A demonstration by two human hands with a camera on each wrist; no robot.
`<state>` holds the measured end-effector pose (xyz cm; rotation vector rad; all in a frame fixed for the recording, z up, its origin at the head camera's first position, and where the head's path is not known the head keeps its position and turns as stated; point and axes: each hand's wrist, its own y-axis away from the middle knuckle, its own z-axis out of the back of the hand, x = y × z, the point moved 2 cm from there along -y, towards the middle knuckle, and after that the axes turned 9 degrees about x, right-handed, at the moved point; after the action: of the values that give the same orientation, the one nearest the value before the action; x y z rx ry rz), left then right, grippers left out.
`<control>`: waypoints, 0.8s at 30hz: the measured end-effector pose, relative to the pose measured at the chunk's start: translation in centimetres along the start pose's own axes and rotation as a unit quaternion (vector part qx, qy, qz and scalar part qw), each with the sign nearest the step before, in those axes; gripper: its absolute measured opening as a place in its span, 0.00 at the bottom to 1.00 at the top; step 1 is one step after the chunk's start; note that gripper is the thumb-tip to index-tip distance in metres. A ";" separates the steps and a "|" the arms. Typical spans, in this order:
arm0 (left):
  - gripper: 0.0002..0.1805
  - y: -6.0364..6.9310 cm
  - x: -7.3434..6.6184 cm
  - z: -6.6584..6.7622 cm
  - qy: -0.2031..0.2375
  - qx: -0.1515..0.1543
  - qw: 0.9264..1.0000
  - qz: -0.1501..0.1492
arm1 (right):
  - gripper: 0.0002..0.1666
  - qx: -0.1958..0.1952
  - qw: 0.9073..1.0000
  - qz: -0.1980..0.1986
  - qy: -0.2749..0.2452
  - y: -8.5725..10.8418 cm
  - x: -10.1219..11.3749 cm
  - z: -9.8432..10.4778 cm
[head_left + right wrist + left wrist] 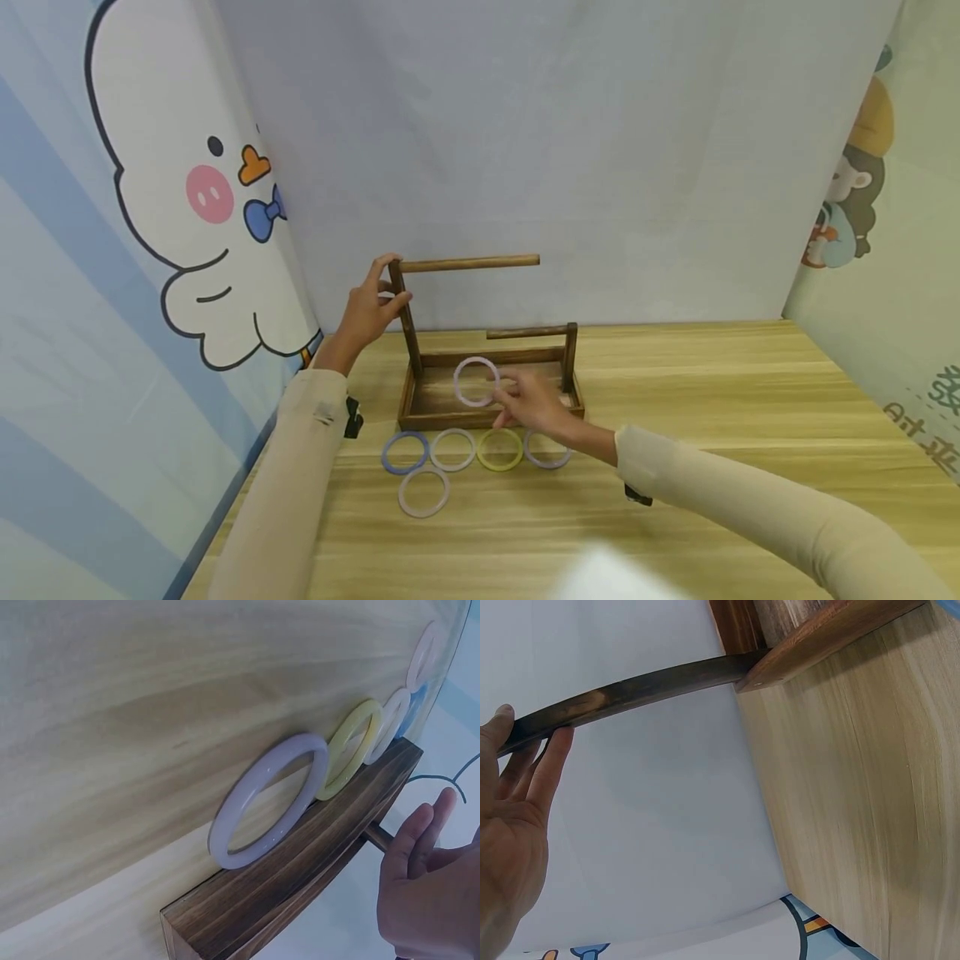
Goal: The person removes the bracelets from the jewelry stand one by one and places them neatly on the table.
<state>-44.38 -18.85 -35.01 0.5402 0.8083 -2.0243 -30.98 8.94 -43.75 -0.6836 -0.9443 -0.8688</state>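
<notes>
My left hand [369, 310] grips the top of the tall post [408, 325] of a dark wooden rack, thumb on one side and fingers on the other. The same post [645, 690] runs to the rack's base in the left wrist view. My right hand [534, 406] pinches a pale lavender bangle [456, 383] by its right edge, upright over the rack's tray-like base [450, 421]. That bangle is not visible in the right wrist view. A long rod [472, 264] extends right from the tall post, and a shorter, lower rod [525, 332] points left from the short post.
In front of the rack lie a blue bangle [406, 472], a white bangle [452, 470], a yellow bangle [500, 469] and a lavender bangle [232, 817]. A pale pink bangle [423, 516] lies nearer. A grey-white curtain [637, 167] hangs behind the table.
</notes>
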 end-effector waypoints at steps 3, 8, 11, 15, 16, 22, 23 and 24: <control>0.35 0.0 0.0 0.0 -0.001 -0.001 1.000 0.000 | 0.20 0.021 1.000 0.016 -0.014 0.3 -0.1 -0.4; 0.34 -0.1 0.2 0.0 -0.002 -0.003 1.000 -0.002 | 0.19 0.044 0.999 0.027 -0.015 0.8 -0.1 -0.9; 0.34 0.0 0.2 0.0 -0.003 -0.004 1.000 -0.004 | 0.19 0.058 0.998 0.023 -0.007 1.0 -0.1 -1.1; 0.34 0.1 0.1 0.0 -0.003 -0.005 1.000 -0.007 | 0.20 0.088 0.996 0.006 -0.001 1.4 -0.2 -1.3; 0.34 0.1 0.1 0.0 -0.002 -0.005 1.000 -0.007 | 0.21 0.097 0.995 0.002 -0.001 1.6 -0.2 -1.3; 0.34 0.1 0.0 0.1 0.003 -0.003 1.000 -0.005 | 0.24 0.134 0.991 -0.001 0.007 2.5 -0.4 -1.7; 0.34 0.1 0.0 0.1 0.004 -0.003 1.000 -0.004 | 0.24 0.138 0.990 -0.003 0.012 2.7 -0.5 -1.8; 0.35 0.2 0.0 0.1 0.005 -0.002 1.000 -0.003 | 0.24 0.142 0.990 -0.004 0.017 2.8 -0.5 -1.8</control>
<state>-44.23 -19.00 -34.96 0.5472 0.8219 -2.0268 -28.00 8.99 -45.30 -0.4183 -1.0172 -0.7327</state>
